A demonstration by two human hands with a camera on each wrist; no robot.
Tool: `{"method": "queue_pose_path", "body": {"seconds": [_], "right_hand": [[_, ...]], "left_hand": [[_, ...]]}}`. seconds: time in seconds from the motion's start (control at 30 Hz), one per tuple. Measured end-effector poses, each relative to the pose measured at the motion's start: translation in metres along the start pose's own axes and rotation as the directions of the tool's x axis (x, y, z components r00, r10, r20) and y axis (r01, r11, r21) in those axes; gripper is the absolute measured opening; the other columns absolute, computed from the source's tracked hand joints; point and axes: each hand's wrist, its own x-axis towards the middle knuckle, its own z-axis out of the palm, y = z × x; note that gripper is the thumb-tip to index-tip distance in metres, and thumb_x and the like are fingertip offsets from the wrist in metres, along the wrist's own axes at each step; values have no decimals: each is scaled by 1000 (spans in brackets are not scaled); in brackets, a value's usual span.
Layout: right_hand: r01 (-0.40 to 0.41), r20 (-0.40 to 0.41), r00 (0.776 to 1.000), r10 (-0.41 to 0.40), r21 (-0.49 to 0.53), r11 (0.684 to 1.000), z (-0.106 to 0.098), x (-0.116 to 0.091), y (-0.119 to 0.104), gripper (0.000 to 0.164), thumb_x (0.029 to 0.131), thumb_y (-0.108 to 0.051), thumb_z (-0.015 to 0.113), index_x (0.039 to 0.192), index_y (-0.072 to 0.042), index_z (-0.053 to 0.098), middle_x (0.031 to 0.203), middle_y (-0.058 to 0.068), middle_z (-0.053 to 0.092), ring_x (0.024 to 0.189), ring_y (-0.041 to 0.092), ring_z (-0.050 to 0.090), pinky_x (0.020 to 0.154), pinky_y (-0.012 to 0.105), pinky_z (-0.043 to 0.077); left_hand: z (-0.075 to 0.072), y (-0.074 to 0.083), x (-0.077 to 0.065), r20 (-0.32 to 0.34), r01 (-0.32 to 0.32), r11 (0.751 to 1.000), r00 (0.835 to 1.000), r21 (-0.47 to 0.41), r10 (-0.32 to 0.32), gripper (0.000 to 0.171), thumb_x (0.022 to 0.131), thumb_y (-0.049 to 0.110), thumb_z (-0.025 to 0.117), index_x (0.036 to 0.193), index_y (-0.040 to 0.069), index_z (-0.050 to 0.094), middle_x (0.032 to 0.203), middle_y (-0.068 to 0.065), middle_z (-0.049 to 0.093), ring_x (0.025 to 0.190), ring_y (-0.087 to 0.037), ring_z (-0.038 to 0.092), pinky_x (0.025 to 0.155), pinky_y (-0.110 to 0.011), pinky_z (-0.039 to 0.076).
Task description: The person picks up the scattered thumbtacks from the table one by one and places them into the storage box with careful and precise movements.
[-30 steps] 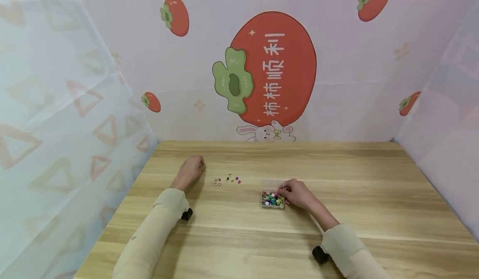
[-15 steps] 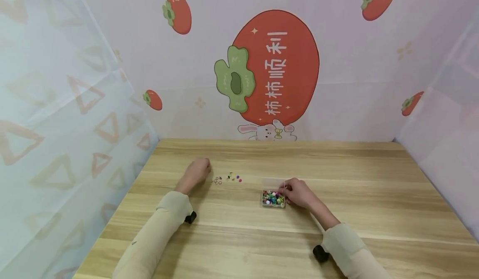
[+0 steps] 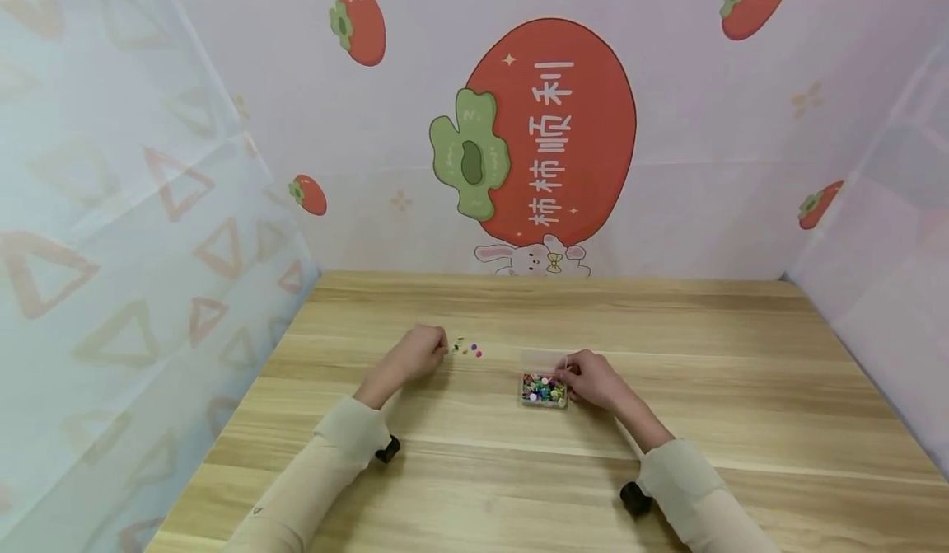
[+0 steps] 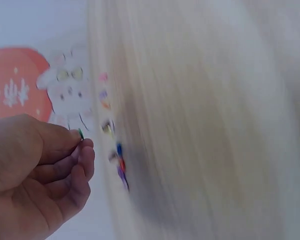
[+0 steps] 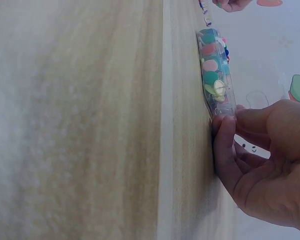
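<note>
My left hand [image 3: 424, 349] hovers over the left part of the wooden table. In the left wrist view its thumb and forefinger pinch a small green thumbtack [image 4: 81, 133]. Beside and below that hand lie several loose thumbtacks [image 4: 107, 126] in mixed colours; in the head view the hand hides part of them. My right hand [image 3: 593, 378] grips the right side of a small clear plastic box [image 3: 544, 405]. Many-coloured flat-headed thumbtacks [image 3: 544, 390] fill the box, and its clear lid [image 3: 539, 360] is folded back behind it.
The wooden table [image 3: 667, 330] reaches back to a wall sheet [image 3: 689, 124] printed with persimmons and a rabbit. Patterned sheets [image 3: 133, 207] hang on both sides. A dark wrist camera [image 3: 635, 499] sits at the right sleeve.
My left hand has moved right and slightly nearer, now covering the left part of the loose group. The right hand stays on the box. The head view has shifted slightly.
</note>
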Motion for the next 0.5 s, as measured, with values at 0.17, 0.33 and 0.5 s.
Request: {"method": "queue_pose_path", "body": {"seconds": [0.17,0.33,0.5], "right_hand": [[7,3,1000,-7,-10,1000,1,0,1,13,93,-11,60,93,-6,72,60,1,60,47,9,50,47,23,41],[11,-5,1000,-11,-1,1000,0,0,1,13,93,-10,60,93,-5,72,60,3,61,46,9,50,46,22,41],[22,-11,1000,-22,-4,1000,0,-1,1,13,93,-10,59,92,-6,72,60,2,62,46,9,49,46,22,41]], "left_hand": [[6,31,-5,-27,-144,989,989,-37,143,6,87,3,64,81,4,64,73,-5,65,65,-13,55,60,-29,50],[11,67,-5,16,-199,978,980,-67,200,6,90,8,64,84,7,65,77,-3,67,67,-10,58,61,-24,52],[23,98,-1,48,-239,970,969,-55,241,4,92,10,62,89,9,65,80,0,67,66,-5,54,61,-18,49]]}}
